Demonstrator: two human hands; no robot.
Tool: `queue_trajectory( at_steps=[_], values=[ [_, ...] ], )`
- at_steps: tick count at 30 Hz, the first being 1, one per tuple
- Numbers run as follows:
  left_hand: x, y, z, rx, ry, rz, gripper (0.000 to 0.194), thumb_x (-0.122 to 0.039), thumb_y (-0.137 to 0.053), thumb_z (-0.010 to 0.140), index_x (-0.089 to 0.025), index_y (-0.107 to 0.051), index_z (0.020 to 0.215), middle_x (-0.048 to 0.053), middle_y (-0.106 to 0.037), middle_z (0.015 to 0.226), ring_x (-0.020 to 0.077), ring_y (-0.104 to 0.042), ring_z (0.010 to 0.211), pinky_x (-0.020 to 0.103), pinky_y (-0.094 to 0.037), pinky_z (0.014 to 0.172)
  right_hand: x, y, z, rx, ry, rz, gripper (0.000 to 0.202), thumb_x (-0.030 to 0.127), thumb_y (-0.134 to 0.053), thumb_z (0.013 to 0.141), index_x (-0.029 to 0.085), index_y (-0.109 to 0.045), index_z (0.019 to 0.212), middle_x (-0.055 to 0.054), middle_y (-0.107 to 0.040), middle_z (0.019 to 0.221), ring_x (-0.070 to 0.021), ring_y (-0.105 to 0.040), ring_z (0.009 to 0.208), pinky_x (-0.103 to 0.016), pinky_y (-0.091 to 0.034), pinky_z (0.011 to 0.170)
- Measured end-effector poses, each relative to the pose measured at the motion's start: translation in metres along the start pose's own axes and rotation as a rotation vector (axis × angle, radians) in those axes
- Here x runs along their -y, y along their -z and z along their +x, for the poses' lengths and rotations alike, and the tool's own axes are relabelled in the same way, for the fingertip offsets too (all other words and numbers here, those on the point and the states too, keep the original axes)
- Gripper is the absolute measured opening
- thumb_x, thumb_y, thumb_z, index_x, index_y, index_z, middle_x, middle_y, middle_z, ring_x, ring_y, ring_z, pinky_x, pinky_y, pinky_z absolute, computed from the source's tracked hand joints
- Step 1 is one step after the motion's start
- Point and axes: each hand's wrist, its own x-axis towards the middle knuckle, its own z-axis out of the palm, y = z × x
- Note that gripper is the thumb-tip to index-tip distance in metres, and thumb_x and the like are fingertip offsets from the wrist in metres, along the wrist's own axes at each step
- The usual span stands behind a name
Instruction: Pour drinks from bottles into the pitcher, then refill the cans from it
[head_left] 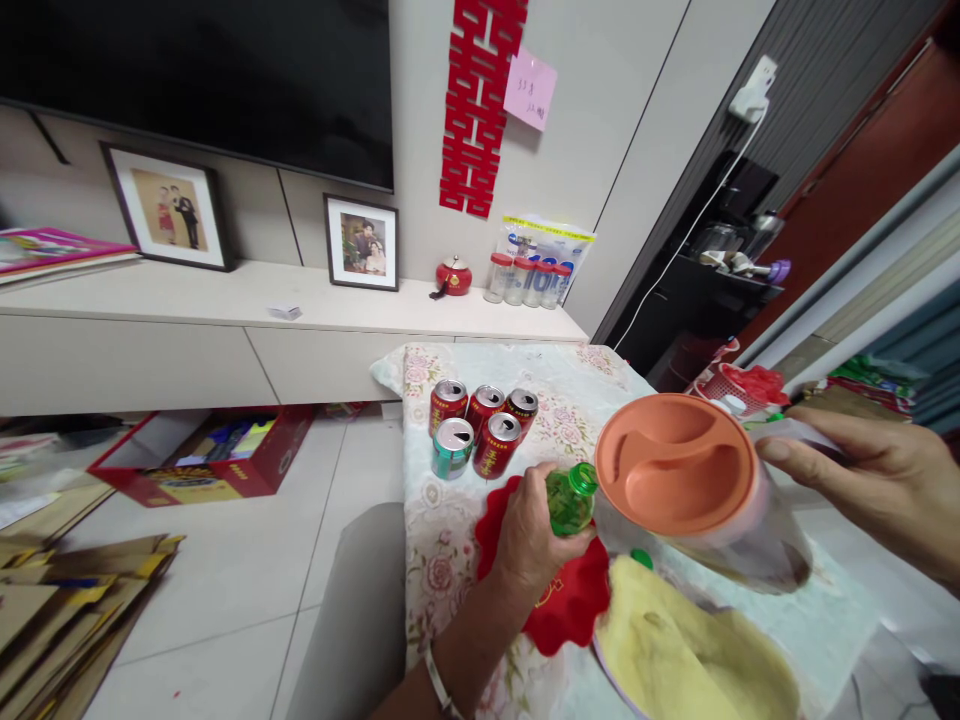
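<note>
Your left hand [529,530] has its fingers wrapped around a green translucent plastic bottle [570,500], uncapped, its mouth close to the rim of the pitcher in your other hand. Your right hand [870,480] has its thumb and fingers closed on the pale handle of a clear plastic pitcher with a round orange lid [676,464], which is tilted, with dark liquid low inside. Under your left hand lies a red scalloped plate [566,610] on the table with a pale floral cloth [431,520]. A small green plastic cap [641,559] sits near the plate, just beside a crumpled yellow cloth-like item [690,650]. Beyond your left hand stand five opened metal drink cans [497,446] in a tight group, four red or dark and one teal-green.
</note>
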Motion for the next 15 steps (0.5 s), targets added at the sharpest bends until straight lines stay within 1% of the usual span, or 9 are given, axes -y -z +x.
queue_trajectory(
  at_steps=[2, 3, 4, 8, 10, 13, 15],
  values=[
    [0.000, 0.000, 0.000, -0.005, -0.003, 0.008, 0.071, -0.020, -0.082, 0.061, -0.025, -0.053, 0.125, 0.007, -0.069, 0.121, 0.0310, -0.068, 0.115, 0.042, -0.055, 0.100, 0.007, 0.000, 0.003, -0.084, -0.073, -0.045, 0.038, 0.061, -0.067, 0.084, 0.029, -0.070, 0.065, -0.003, -0.063, 0.059, -0.0223, -0.056, 0.053, -0.034, -0.045, 0.043],
    [0.000, 0.000, 0.000, -0.005, -0.005, 0.013, 0.071, -0.020, -0.082, 0.061, -0.025, -0.053, 0.126, 0.008, -0.069, 0.120, 0.0313, -0.068, 0.114, 0.042, -0.055, 0.100, 0.009, 0.001, 0.005, -0.103, -0.099, -0.061, 0.042, 0.064, -0.069, 0.081, 0.027, -0.071, 0.062, -0.004, -0.063, 0.058, -0.0222, -0.057, 0.052, -0.033, -0.046, 0.043],
    [0.000, 0.000, 0.000, -0.004, -0.006, 0.016, 0.071, -0.019, -0.082, 0.061, -0.024, -0.053, 0.126, 0.008, -0.069, 0.120, 0.0315, -0.068, 0.114, 0.043, -0.055, 0.100, 0.011, 0.001, 0.006, -0.097, -0.109, -0.068, 0.045, 0.066, -0.070, 0.079, 0.026, -0.072, 0.060, -0.005, -0.063, 0.058, -0.0219, -0.057, 0.051, -0.033, -0.046, 0.042],
    [0.000, 0.000, 0.000, -0.004, -0.002, 0.023, 0.072, -0.019, -0.083, 0.061, -0.025, -0.052, 0.126, 0.008, -0.069, 0.120, 0.0313, -0.068, 0.113, 0.043, -0.056, 0.100, 0.009, 0.002, 0.006, -0.085, -0.114, -0.085, 0.049, 0.072, -0.066, 0.079, 0.026, -0.076, 0.063, -0.006, -0.065, 0.059, -0.0213, -0.056, 0.051, -0.033, -0.046, 0.041],
    [0.000, 0.000, 0.000, -0.005, -0.002, 0.025, 0.072, -0.022, -0.083, 0.062, -0.024, -0.051, 0.126, 0.009, -0.069, 0.121, 0.0321, -0.068, 0.114, 0.045, -0.056, 0.100, 0.009, 0.003, 0.005, -0.091, -0.117, -0.092, 0.050, 0.073, -0.066, 0.079, 0.026, -0.075, 0.063, -0.006, -0.066, 0.059, -0.0218, -0.057, 0.051, -0.033, -0.046, 0.041],
    [-0.001, 0.000, 0.000, 0.005, 0.004, 0.023, 0.072, -0.029, -0.083, 0.063, -0.021, -0.051, 0.127, 0.012, -0.068, 0.121, 0.0339, -0.068, 0.114, 0.048, -0.055, 0.101, 0.013, 0.002, 0.006, -0.081, -0.135, -0.091, 0.052, 0.075, -0.068, 0.075, 0.026, -0.074, 0.060, -0.006, -0.066, 0.057, -0.0226, -0.059, 0.050, -0.033, -0.047, 0.040],
    [-0.001, 0.000, 0.001, 0.011, 0.009, 0.027, 0.072, -0.031, -0.083, 0.064, -0.021, -0.050, 0.127, 0.013, -0.068, 0.121, 0.0345, -0.067, 0.114, 0.049, -0.054, 0.101, 0.016, 0.003, 0.008, -0.084, -0.133, -0.092, 0.053, 0.077, -0.066, 0.075, 0.027, -0.073, 0.059, -0.006, -0.064, 0.056, -0.0226, -0.058, 0.050, -0.033, -0.048, 0.040]
  ],
)
